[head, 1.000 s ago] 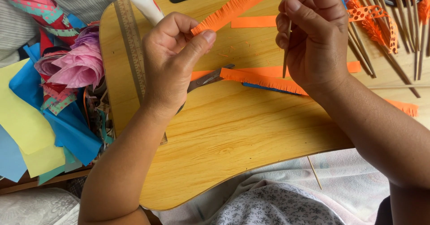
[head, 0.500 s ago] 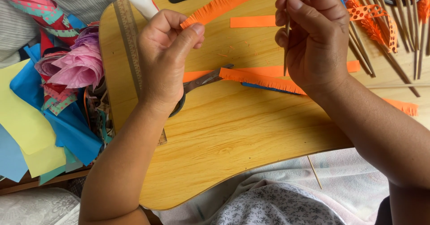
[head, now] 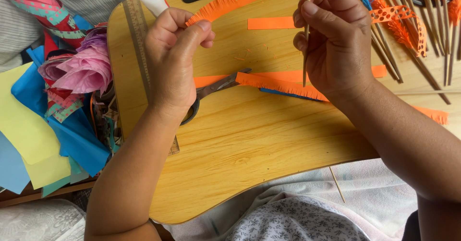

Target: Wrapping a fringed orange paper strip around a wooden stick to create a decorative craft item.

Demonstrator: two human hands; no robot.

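Observation:
My left hand (head: 174, 54) pinches one end of a fringed orange paper strip (head: 230, 3) that runs up and to the right over a wooden lap board (head: 249, 145). My right hand (head: 333, 39) grips a thin wooden skewer (head: 306, 54) held upright, its tip above another fringed orange strip (head: 278, 85) lying on the board. Scissors (head: 218, 86) lie partly under my left hand. A plain orange strip (head: 269, 23) rests between the two hands.
Several skewers wrapped in orange and teal fringe (head: 413, 30) lie at the right. A ruler (head: 139, 34) lies along the board's left edge. Sheets of yellow (head: 29, 130) and blue paper (head: 72, 135) and pink tissue (head: 81, 70) pile at the left. A loose skewer (head: 337, 184) rests on the cloth below.
My left hand has pulled the end of the fringed strip leftward and slightly up. My right hand and the skewer have stayed nearly in place.

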